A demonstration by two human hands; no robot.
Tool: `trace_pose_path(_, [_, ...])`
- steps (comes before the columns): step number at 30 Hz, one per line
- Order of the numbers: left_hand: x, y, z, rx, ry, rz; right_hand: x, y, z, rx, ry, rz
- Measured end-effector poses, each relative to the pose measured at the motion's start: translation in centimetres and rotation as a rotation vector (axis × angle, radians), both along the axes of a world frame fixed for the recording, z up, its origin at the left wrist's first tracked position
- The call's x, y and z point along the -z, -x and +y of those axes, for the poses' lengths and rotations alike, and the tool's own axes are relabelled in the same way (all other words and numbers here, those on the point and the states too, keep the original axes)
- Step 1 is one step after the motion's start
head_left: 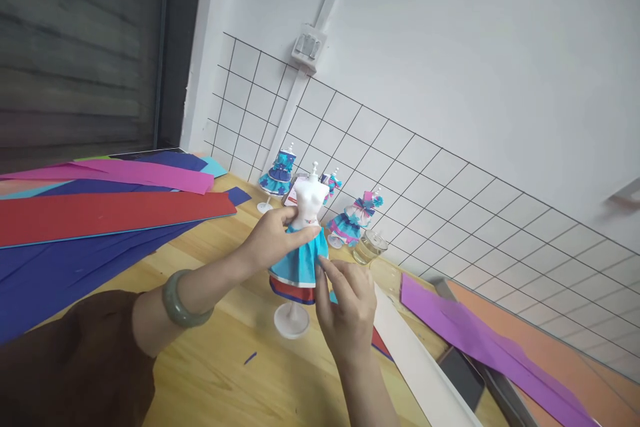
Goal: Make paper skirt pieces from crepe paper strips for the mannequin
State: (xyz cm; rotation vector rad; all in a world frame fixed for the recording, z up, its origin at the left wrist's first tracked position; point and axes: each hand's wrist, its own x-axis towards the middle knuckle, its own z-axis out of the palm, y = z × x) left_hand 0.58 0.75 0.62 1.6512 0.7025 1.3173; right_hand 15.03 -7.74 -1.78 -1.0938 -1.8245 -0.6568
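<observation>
A small white dress form [311, 197] stands on a round base on the wooden table, wearing a layered skirt [295, 260] of turquoise over red with a dark blue edge. My left hand [273, 233] grips the form at its waist, thumb across the front and fingers behind. At the skirt's right side, my right hand [347, 297] pinches the turquoise layer between thumb and forefinger. A green bangle [183, 300] circles my left wrist.
Three small dressed forms stand behind, among them a blue one [280, 173] and a pink-and-blue one [355, 217], near a glass jar [370, 247]. Coloured sheets [115, 213] lie left; white [420, 353] and purple strips [465, 327] and a dark phone [463, 377] lie right.
</observation>
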Motion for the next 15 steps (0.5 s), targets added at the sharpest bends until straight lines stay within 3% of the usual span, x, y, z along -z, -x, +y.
trace_pose_path(4, [-0.2,0.7,1.0,0.170,0.078,-0.035,-0.6,-0.3,-0.3,-0.087,0.142,0.384])
trace_pose_path(8, [-0.3,1.1,0.9,0.375,0.161,-0.011,-1.0,-0.6,-0.1,-0.159,0.417,0.721])
trace_pose_path(12, [0.0,0.9,0.5,0.476,0.132,0.072,-1.3,-0.7,0.1,-0.307,0.677,0.886])
trace_pose_path(15, [0.1,0.6,0.4,0.476,0.088,0.112,-1.3,-0.8,0.3,-0.342,0.724,0.924])
